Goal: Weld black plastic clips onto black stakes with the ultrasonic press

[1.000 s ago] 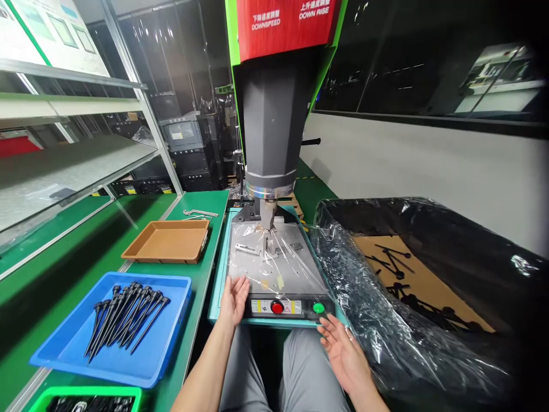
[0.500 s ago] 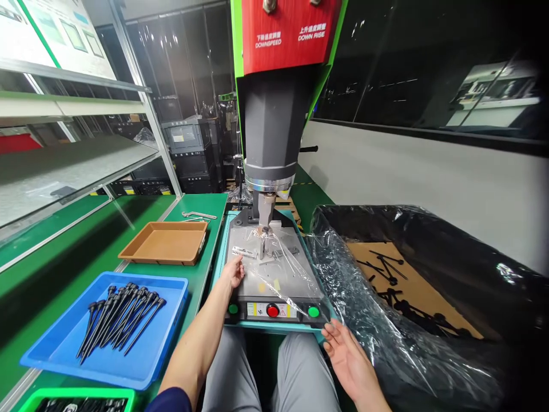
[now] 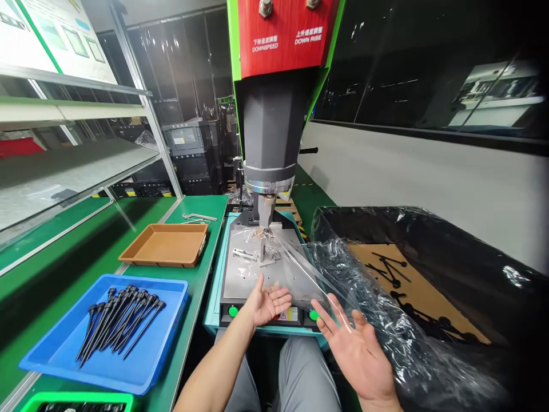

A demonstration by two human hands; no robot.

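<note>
My left hand [image 3: 271, 303] is open, palm up with fingers outstretched, above the front edge of the press's metal plate [image 3: 240, 283]. It covers the red button. To its right my right hand [image 3: 358, 349] is also open, fingers spread, by the right green button [image 3: 314, 315]. Clear plastic film [image 3: 306, 274] stretches from beneath the press tool [image 3: 265, 213] across the plate toward the right. Its edge passes at the fingers of my right hand; whether they touch it I cannot tell. A small metal fixture [image 3: 262, 250] stands below the tool, partly under the film.
On the green bench [image 3: 198, 289] at left sit a blue tray [image 3: 167, 349] of several black rod-shaped parts [image 3: 124, 320], a brown tray [image 3: 167, 243] and wrenches [image 3: 199, 217]. A plastic-lined box [image 3: 420, 214] at right holds cardboard [image 3: 373, 252] and more black parts.
My left hand has moved right and toward me from the plate's left side, and its fingers have opened. My right hand has risen slightly and spread its fingers. The film has shifted on the plate.
</note>
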